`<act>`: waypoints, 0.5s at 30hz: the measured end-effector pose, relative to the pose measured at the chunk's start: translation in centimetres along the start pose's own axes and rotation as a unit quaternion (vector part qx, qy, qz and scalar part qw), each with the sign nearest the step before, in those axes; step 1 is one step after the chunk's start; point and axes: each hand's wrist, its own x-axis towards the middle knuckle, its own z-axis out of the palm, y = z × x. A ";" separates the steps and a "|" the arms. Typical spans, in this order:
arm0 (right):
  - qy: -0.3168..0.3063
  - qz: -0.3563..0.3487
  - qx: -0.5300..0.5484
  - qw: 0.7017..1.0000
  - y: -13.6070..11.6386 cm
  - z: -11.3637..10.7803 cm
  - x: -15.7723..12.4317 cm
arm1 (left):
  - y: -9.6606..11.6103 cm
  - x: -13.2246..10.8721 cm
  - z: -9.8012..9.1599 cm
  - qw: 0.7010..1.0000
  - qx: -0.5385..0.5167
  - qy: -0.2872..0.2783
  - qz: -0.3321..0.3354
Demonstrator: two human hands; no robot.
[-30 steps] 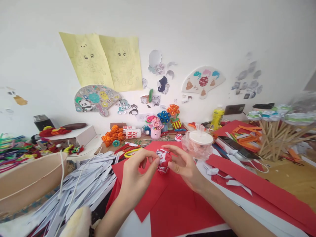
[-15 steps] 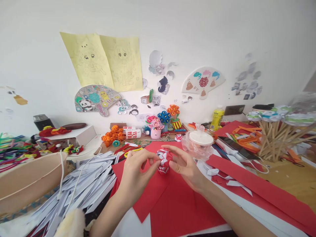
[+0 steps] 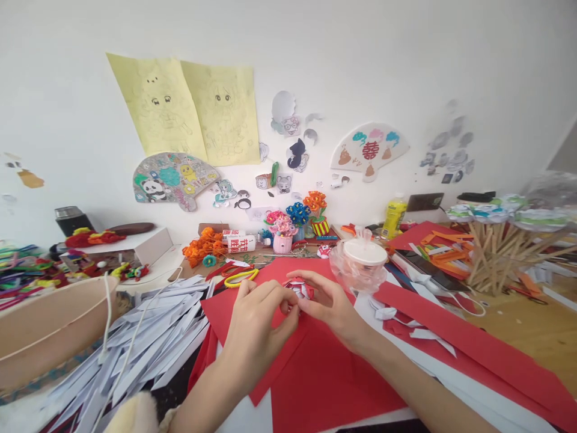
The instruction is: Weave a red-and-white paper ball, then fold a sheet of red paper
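A small ball of folded red and white paper (image 3: 301, 288) is held up between my hands in the head view. My right hand (image 3: 333, 307) curls round its right side, with thumb and fingers on it. At the ball's near left edge, the thumb and index finger of my left hand (image 3: 261, 316) are closed in a pinch on it; their tips hide part of the paper. Under both hands lie overlapping sheets of red paper (image 3: 333, 385).
Folded white paper strips (image 3: 166, 325) are heaped left, beside a beige basket (image 3: 54, 325). Yellow-handled scissors (image 3: 241, 278) lie beyond my left hand. A lidded clear container (image 3: 360, 261) stands right of centre. Flower pots (image 3: 283, 243) line the wall; sticks (image 3: 491, 258) stand at right.
The ball has tipped and sits lower in view, more covered by my fingers. My left hand has shifted slightly down and right, its fingers closing together. My right hand has curled tighter.
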 end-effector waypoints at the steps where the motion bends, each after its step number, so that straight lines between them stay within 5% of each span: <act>1: -0.002 0.002 0.000 1.000 0.1 -0.1 0.0 | 0.1 0.0 0.0 1.000 -0.008 -0.003 -0.012; 15: 0.020 0.009 -0.034 0.999 0.1 -0.4 0.0 | 0.4 0.3 -0.1 0.993 -0.051 -0.004 -0.105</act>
